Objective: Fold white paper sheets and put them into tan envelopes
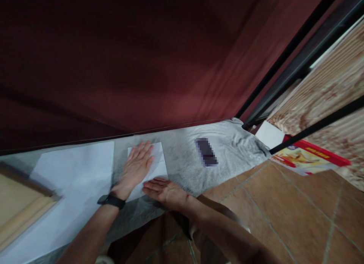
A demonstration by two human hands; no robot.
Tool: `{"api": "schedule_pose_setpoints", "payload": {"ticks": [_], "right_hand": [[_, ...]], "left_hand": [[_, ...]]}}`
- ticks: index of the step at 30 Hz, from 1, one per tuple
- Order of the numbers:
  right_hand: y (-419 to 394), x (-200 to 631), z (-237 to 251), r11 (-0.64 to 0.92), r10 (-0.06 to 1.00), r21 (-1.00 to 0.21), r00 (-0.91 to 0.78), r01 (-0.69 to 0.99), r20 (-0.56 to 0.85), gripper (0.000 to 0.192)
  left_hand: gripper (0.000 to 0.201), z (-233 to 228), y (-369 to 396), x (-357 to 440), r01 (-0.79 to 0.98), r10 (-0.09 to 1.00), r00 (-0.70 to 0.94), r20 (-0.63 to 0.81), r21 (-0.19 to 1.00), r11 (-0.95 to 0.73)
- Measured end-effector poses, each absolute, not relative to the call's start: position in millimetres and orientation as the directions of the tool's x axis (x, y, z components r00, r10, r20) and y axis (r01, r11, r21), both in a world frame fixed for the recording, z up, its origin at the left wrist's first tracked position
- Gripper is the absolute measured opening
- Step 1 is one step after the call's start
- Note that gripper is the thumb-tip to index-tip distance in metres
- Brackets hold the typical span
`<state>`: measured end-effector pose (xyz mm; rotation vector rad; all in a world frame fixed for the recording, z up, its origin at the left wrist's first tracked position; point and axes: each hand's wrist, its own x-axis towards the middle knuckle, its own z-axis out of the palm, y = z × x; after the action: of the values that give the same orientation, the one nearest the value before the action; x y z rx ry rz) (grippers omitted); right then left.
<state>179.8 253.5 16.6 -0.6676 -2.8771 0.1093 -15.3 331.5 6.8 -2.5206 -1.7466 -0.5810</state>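
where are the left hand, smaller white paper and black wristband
Left hand (136, 168), head view: back of hand
Smaller white paper (158, 163), head view: bare right part
Black wristband (113, 200), head view: its middle

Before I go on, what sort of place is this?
Indoors, possibly a home, though I can't be certain: brown tiled floor, grey cloth and dark red covering beyond it.

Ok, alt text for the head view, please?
A person's left hand lies on a small white paper, the right hand at its edge. On the grey cloth beneath, a larger sheet lies left, a pixelated dark object right.
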Motion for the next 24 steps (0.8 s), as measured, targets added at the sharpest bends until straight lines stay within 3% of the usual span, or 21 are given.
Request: {"api": "schedule_pose_setpoints", "payload": {"ticks": [2, 4, 12, 19, 21, 24], "right_hand": [[254.7, 179.0, 17.6, 0.900, 0.434, -0.122, -0.884, 0.418, 0.173, 0.037], [255.1, 178.7, 18.2, 0.905, 0.425, -0.115, -0.885, 0.410, 0.190, 0.034], [253.0, 183.3, 13.7, 0.905, 0.424, -0.076, -0.882, 0.418, 0.203, 0.038], [253.8, 184.4, 14.5, 0.902, 0.430, -0.110, -0.886, 0.417, 0.174, 0.038], [253.8, 184.7, 14.6, 0.899, 0.437, -0.118, -0.881, 0.422, 0.179, 0.038], [253.1, 184.2, 14.8, 0.884, 0.466, -0.129, -0.862, 0.449, 0.200, 0.037]], "left_hand": [[0.056, 7.3, 327.0, -3.3, 0.810, 0.835, 0.508, 0.211, 0.214, -0.547], [0.053, 5.2, 324.1, 5.2, 0.764, 0.797, 0.591, 0.129, 0.228, -0.603], [0.055, 1.2, 327.3, -7.4, 0.894, 0.891, 0.421, 0.167, 0.086, -0.439], [0.058, 5.4, 320.9, -25.0, 0.964, 0.939, 0.247, 0.238, 0.039, -0.264], [0.056, 7.7, 315.1, -22.5, 0.947, 0.910, 0.297, 0.290, 0.034, -0.320], [0.052, 8.4, 307.2, -17.6, 0.838, 0.810, 0.512, 0.287, 0.039, -0.544]]}}
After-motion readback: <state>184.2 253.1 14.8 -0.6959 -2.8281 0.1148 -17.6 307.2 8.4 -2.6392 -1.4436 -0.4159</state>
